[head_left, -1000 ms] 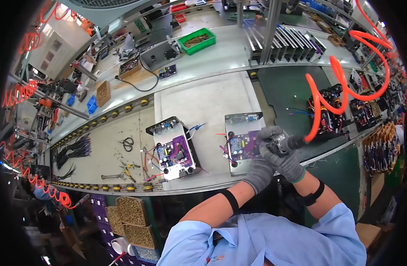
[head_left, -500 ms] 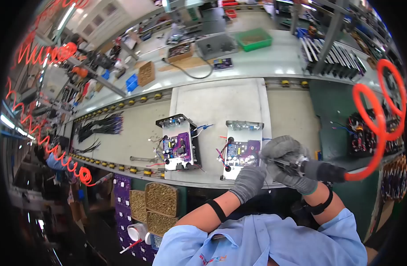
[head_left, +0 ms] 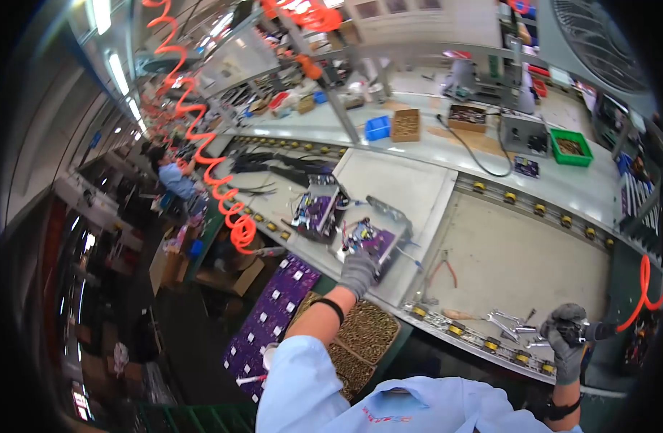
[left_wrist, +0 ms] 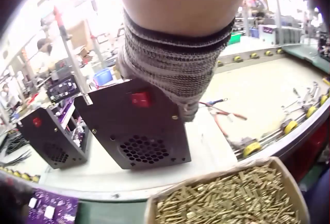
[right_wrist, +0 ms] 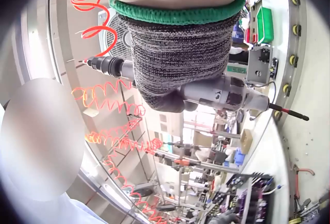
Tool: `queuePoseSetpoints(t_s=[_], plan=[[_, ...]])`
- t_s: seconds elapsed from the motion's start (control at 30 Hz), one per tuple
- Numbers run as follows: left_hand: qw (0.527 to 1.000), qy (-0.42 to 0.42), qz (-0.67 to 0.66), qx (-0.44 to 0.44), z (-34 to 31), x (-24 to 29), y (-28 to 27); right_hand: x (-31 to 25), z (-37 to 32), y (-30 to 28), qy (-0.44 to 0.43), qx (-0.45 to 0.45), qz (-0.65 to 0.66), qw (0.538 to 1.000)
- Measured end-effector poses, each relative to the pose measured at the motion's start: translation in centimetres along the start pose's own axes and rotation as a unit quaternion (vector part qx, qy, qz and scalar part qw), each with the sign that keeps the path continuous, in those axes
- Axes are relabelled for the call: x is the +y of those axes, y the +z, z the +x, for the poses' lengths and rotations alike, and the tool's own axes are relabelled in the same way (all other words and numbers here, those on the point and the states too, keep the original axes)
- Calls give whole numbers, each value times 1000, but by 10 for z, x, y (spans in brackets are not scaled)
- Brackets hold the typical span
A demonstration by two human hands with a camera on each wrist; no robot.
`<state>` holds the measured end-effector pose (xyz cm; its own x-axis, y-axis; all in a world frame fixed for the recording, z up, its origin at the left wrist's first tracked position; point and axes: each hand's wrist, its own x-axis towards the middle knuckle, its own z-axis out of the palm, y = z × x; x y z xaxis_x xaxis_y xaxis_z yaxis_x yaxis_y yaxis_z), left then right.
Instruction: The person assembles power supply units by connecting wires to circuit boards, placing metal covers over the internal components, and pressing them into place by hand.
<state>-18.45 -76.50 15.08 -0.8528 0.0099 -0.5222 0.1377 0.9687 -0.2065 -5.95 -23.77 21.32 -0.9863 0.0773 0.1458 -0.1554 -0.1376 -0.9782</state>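
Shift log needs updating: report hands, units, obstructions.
Left hand at open unit, grip unclear. Right hand holds power screwdriver, well aside. Second unit close alongside; no blockage seen.

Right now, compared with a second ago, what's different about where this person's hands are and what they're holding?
The right hand has moved away from the metal box, out to the right near the loose tools, taking the power screwdriver along. The head view has swung left. The left hand stays at the box, and the second box still sits beside it.
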Motion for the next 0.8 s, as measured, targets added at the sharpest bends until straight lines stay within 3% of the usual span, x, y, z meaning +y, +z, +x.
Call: queuePoseSetpoints(t_s=[0.07,0.13,0.17,0.2,0.27,0.37,0.43,0.47,0.5,0.53,0.6,0.63,0.67,0.7,0.73,0.77,0.8], plan=[[976,-153,-25,150,1,-38,33,0,-5,4,-1,-9,-6,1000],[947,-184,-71,252,-50,-24,17,-6,-7,12,23,-39,37,998],[925,-228,-132,275,-50,-22,37,-7,-6,18,26,-53,33,998],[930,-222,-217,196,-73,-20,32,-5,-8,24,45,-33,22,998],[906,-117,-221,341,-132,-16,70,-6,-11,26,47,-36,-2,998],[886,-123,-247,372,-205,-30,144,1,-10,18,57,-72,-49,995],[884,-139,-240,376,-246,-21,171,4,-7,21,34,-114,10,993],[774,-241,-504,299,-252,-16,200,2,-7,21,30,-121,16,992],[586,-315,-721,194,-263,-8,202,-2,-7,20,51,-136,27,989],[583,-318,-720,200,-271,1,203,-5,-9,18,74,-149,37,985],[415,-337,-829,165,-279,27,201,-4,-14,13,69,-157,44,984],[531,-299,-781,133,-271,16,239,-4,-16,9,66,-158,48,984],[532,-298,-782,132,-267,16,266,-7,-19,3,65,-157,47,984],[739,-328,-544,227,-267,23,261,-11,-21,-1,70,-160,29,984],[864,-321,-246,301,-263,27,254,-13,-23,-6,72,-160,11,984],[890,-292,-141,320,-263,29,248,-8,-23,-20,66,-161,-7,985],[891,-282,-140,325,-271,37,198,-12,-26,-25,61,-151,-9,987]])
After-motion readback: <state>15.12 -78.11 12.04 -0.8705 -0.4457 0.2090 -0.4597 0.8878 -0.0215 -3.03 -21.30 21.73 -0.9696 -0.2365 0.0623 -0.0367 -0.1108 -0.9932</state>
